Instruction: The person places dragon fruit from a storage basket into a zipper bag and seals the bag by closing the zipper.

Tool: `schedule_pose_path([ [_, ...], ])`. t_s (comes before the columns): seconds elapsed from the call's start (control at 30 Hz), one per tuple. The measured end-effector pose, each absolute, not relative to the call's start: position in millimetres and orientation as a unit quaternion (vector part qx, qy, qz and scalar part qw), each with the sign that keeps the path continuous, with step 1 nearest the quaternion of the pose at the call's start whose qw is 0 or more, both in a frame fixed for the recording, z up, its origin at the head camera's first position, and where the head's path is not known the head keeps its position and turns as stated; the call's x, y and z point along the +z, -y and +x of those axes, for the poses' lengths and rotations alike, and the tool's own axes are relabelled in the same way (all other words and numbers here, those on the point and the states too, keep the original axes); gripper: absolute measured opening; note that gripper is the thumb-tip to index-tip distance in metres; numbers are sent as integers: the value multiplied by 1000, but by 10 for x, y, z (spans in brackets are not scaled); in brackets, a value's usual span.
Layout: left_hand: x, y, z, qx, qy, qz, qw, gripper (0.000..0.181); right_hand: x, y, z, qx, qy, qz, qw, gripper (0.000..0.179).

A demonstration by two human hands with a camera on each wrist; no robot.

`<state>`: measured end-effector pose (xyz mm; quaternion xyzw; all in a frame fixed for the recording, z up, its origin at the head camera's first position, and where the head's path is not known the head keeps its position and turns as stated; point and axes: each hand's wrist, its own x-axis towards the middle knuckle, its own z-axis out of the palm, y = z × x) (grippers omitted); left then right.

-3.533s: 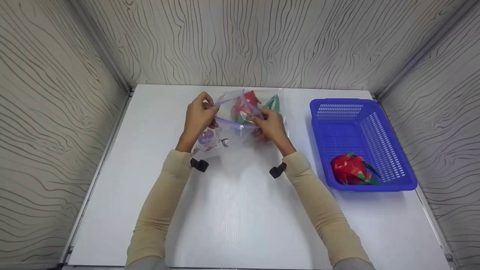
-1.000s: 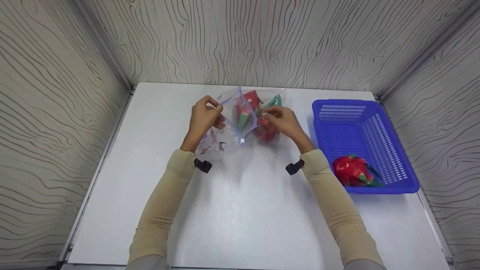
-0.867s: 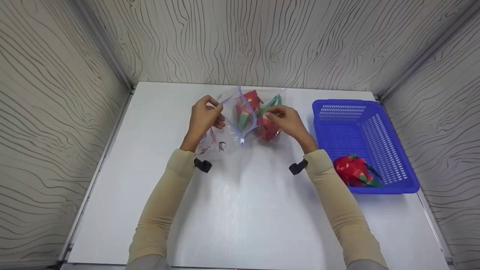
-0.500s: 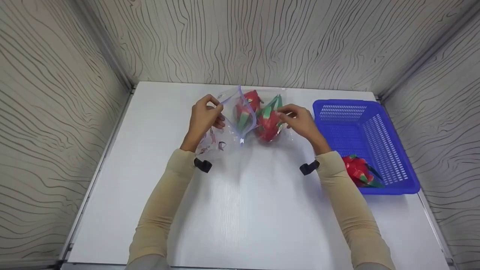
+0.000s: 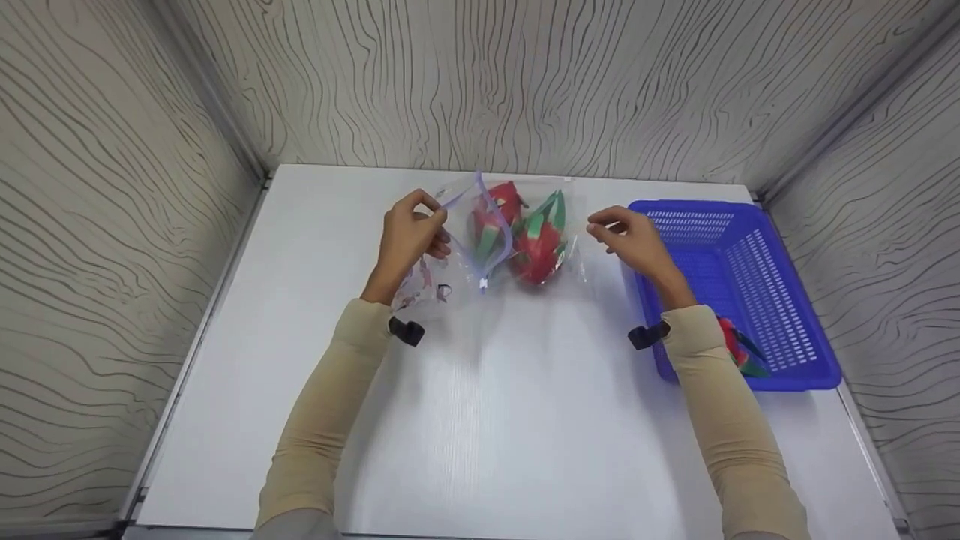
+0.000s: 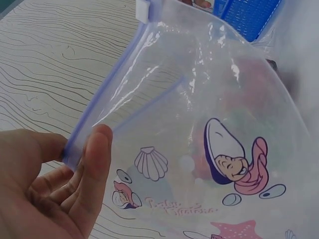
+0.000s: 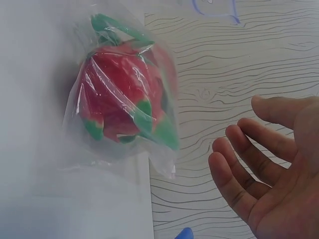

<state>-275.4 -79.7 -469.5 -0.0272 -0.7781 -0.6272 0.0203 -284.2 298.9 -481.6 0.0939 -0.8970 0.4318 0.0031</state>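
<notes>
- Biggest change: 3.5 s ago both hands were on the purple rim of the clear printed bag. Now only our left hand is on it, and our right hand has slid off toward the right of the frame.
- Left: thumb and fingers are clamped on one end of the purple zip strip, left of centre in the head view.
- Right: nothing in it. Fingers loosely bent, thumb a bit apart from them in the right wrist view. In the head view it sits by the upper left edge of the blue basket.
- The bag is upper centre and its mouth gapes, white slider at the low corner. So we'd say one hand is enough to keep it open, leaving the other free.
- Two red-and-green fruits show at upper centre. The lower one is plainly under clear plastic; the upper one is partly seen through the zip end (we can't tell if it's one bag or two overlapping).
- A third fruit is in the basket at right, and our right sleeve now hides most of it.
</notes>
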Motion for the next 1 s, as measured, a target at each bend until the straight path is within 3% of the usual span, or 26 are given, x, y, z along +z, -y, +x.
schedule_pose_path([
  [1.0,-4705,817,-2747,-627,778,-33,17,12,-4772,-3811,-2618,375,922,93,-14,47],
])
